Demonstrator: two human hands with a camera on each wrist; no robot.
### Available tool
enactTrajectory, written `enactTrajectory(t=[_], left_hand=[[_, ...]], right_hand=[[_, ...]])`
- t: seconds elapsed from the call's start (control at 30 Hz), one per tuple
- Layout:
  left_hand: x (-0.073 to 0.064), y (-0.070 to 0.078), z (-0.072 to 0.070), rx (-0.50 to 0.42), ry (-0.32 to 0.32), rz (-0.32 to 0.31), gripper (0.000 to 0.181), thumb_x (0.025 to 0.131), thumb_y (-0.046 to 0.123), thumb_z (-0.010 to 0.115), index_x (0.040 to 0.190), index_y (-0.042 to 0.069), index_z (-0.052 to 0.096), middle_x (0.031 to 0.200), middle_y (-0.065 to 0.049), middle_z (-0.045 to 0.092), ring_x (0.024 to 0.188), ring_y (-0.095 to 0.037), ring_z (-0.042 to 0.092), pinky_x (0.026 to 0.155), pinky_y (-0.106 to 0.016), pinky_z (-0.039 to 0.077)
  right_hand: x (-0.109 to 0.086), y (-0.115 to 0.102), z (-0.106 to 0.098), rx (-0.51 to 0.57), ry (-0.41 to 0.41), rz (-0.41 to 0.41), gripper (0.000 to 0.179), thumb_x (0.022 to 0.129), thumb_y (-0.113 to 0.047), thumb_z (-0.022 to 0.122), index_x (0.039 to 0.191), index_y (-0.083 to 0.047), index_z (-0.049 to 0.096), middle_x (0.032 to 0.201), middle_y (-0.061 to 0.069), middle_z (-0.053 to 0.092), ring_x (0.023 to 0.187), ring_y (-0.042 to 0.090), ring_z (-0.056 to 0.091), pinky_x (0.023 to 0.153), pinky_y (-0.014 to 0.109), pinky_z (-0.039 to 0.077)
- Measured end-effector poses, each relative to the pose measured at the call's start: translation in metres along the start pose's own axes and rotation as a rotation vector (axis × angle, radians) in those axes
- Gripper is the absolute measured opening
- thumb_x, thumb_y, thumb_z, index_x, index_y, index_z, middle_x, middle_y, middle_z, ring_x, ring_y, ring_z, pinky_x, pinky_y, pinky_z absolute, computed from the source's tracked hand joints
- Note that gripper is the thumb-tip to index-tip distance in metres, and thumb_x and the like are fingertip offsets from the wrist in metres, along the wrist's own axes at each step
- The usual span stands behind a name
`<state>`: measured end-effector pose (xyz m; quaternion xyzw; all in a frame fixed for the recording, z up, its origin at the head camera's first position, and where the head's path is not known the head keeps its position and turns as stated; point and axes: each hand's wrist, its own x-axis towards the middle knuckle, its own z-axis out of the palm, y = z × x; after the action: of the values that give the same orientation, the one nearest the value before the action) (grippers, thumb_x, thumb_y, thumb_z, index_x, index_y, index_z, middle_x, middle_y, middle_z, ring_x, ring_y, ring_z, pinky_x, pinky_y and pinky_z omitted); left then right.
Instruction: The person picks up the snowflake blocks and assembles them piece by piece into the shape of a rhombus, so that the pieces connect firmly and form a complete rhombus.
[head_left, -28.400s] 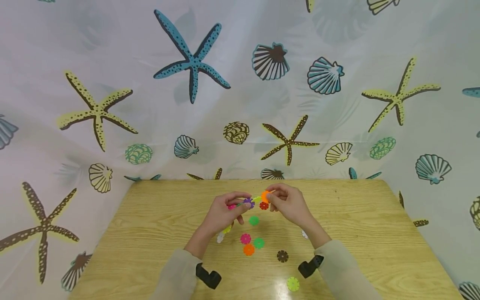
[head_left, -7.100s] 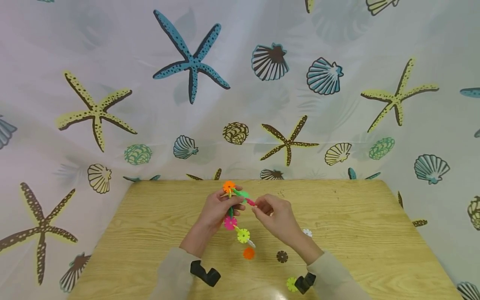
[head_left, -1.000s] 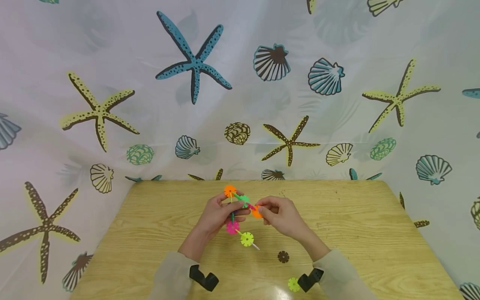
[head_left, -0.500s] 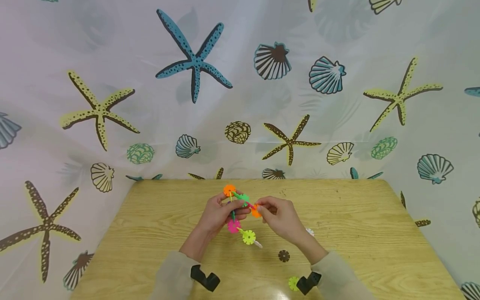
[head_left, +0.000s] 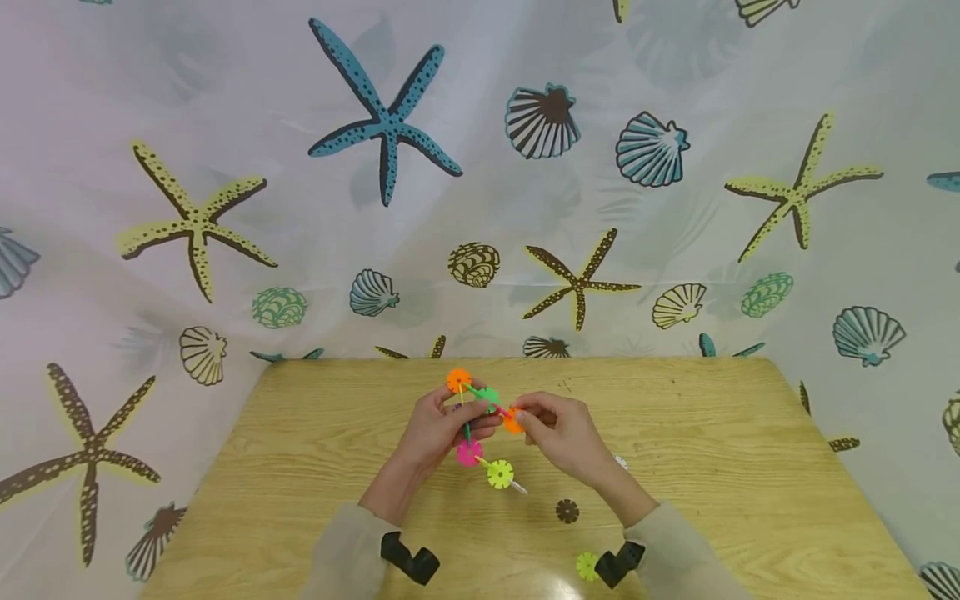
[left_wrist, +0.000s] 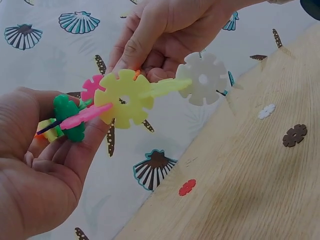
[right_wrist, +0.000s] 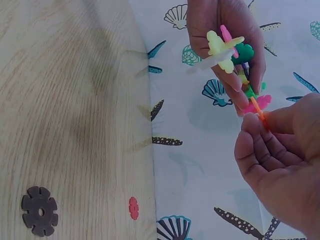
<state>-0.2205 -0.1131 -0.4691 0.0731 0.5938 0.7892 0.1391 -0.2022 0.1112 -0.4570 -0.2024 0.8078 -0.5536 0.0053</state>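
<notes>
A chain of notched plastic discs hangs from my left hand (head_left: 433, 432), whose thumb and fingers hold it near the green disc (head_left: 489, 398). An orange disc (head_left: 459, 381) tops the chain. Down its other side run a magenta disc (head_left: 470, 452), a yellow disc (head_left: 500, 474) and a white disc (left_wrist: 202, 79) at the free end. My right hand (head_left: 561, 433) pinches another orange disc (head_left: 512, 420) between thumb and index finger. In the right wrist view its edge meets the pink disc (right_wrist: 260, 103) at the chain's other end. The hands partly cover the middle discs.
On the wooden table (head_left: 712, 467) lie a brown disc (head_left: 567, 511), a yellow-green disc (head_left: 587, 567) by the right wrist's camera, a white disc (left_wrist: 266, 111) and a red disc (left_wrist: 187, 187). A patterned curtain (head_left: 480, 167) stands behind and at both sides.
Green, pink and orange discs that lay loose are now in the hands, the last orange one picked up within seven seconds. Over the last second the chain's free end swings slightly right.
</notes>
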Motion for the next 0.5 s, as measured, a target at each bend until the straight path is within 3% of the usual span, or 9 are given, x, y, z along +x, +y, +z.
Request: enactTrajectory(t=[0.17,0.5], left_hand=[[0.0008,-0.001,-0.0026,-0.002,-0.017,0.01,0.032,0.104,0.006,0.066,0.135,0.001,0.056,0.099,-0.002,0.082,0.092,-0.017,0.081,0.085,-0.034,0.066],[-0.0009,0.001,-0.0042,-0.012,0.002,-0.014,0.035,0.105,0.008,0.064,0.138,0.001,0.055,0.099,-0.002,0.082,0.092,-0.017,0.081,0.087,-0.036,0.065]], right_hand=[[0.0001,0.0,0.0,0.015,-0.005,-0.011,0.021,0.105,-0.01,0.065,0.122,0.0,0.072,0.096,0.022,0.074,0.068,0.009,0.066,0.062,0.023,0.056],[0.0011,-0.0006,0.0007,0.008,-0.016,0.0,0.022,0.106,-0.014,0.065,0.122,-0.002,0.073,0.092,0.01,0.074,0.068,0.011,0.066,0.06,0.023,0.054]])
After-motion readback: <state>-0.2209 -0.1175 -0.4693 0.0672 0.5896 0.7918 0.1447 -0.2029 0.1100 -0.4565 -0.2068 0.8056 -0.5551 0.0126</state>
